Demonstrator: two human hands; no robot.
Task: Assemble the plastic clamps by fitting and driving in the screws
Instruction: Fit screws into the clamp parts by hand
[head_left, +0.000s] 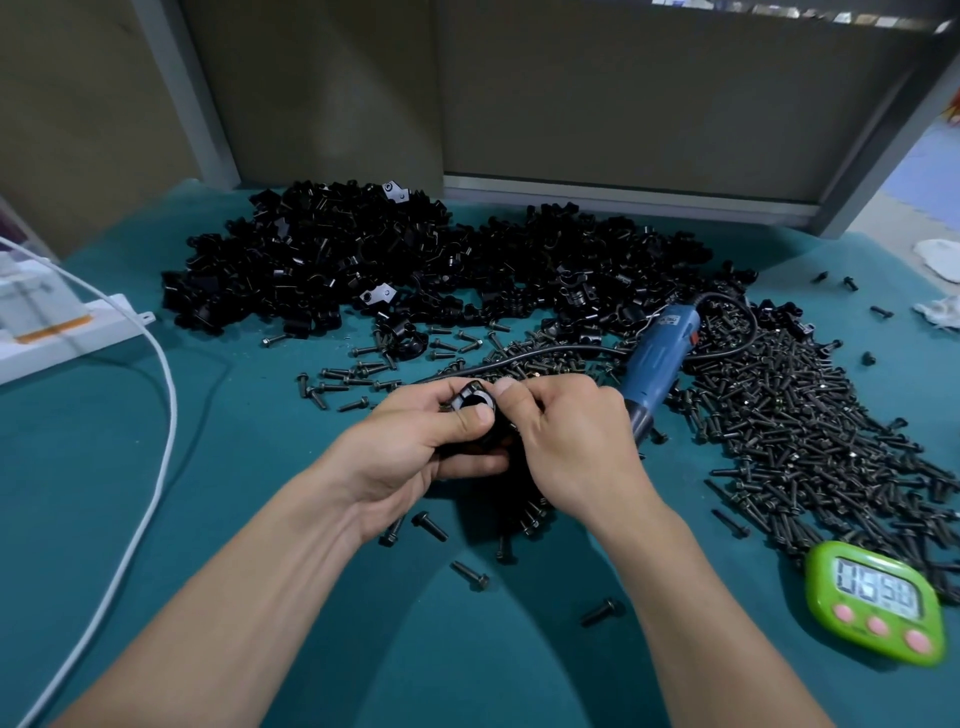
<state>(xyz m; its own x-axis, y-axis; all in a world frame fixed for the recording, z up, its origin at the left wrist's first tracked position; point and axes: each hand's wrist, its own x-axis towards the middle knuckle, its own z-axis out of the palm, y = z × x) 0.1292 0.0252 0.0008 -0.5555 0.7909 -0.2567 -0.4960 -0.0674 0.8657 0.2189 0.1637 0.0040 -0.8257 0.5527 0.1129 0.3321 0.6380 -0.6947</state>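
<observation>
The fingers (480, 415) of the left hand (415, 447) are curled round one black plastic clamp (474, 399), the thumb pressed flat on its near face. Its round bore is tipped up toward the camera. The right hand (566, 436) bunches its fingertips in a pinch against the clamp's right edge (whether a screw sits inside that pinch is hidden). The clamp is held just above the counter (218, 467), between the two thumbs. The blue electric screwdriver (660, 358) lies just right of the right hand, its long axis running from far right down to near left and its dark nose pointing at that hand's knuckles. The right hand is plainly the nearer one to take it up. The clamp looks like hard, glossy moulded plastic. The screws (810, 415) are dark metal with flanged heads, heaped to the right and scattered under the wrists. A heap of clamp parts (363, 260) sits further back on the matte teal cloth. A green timer (872, 603) and a white cable (156, 415) lie at the edges.
</observation>
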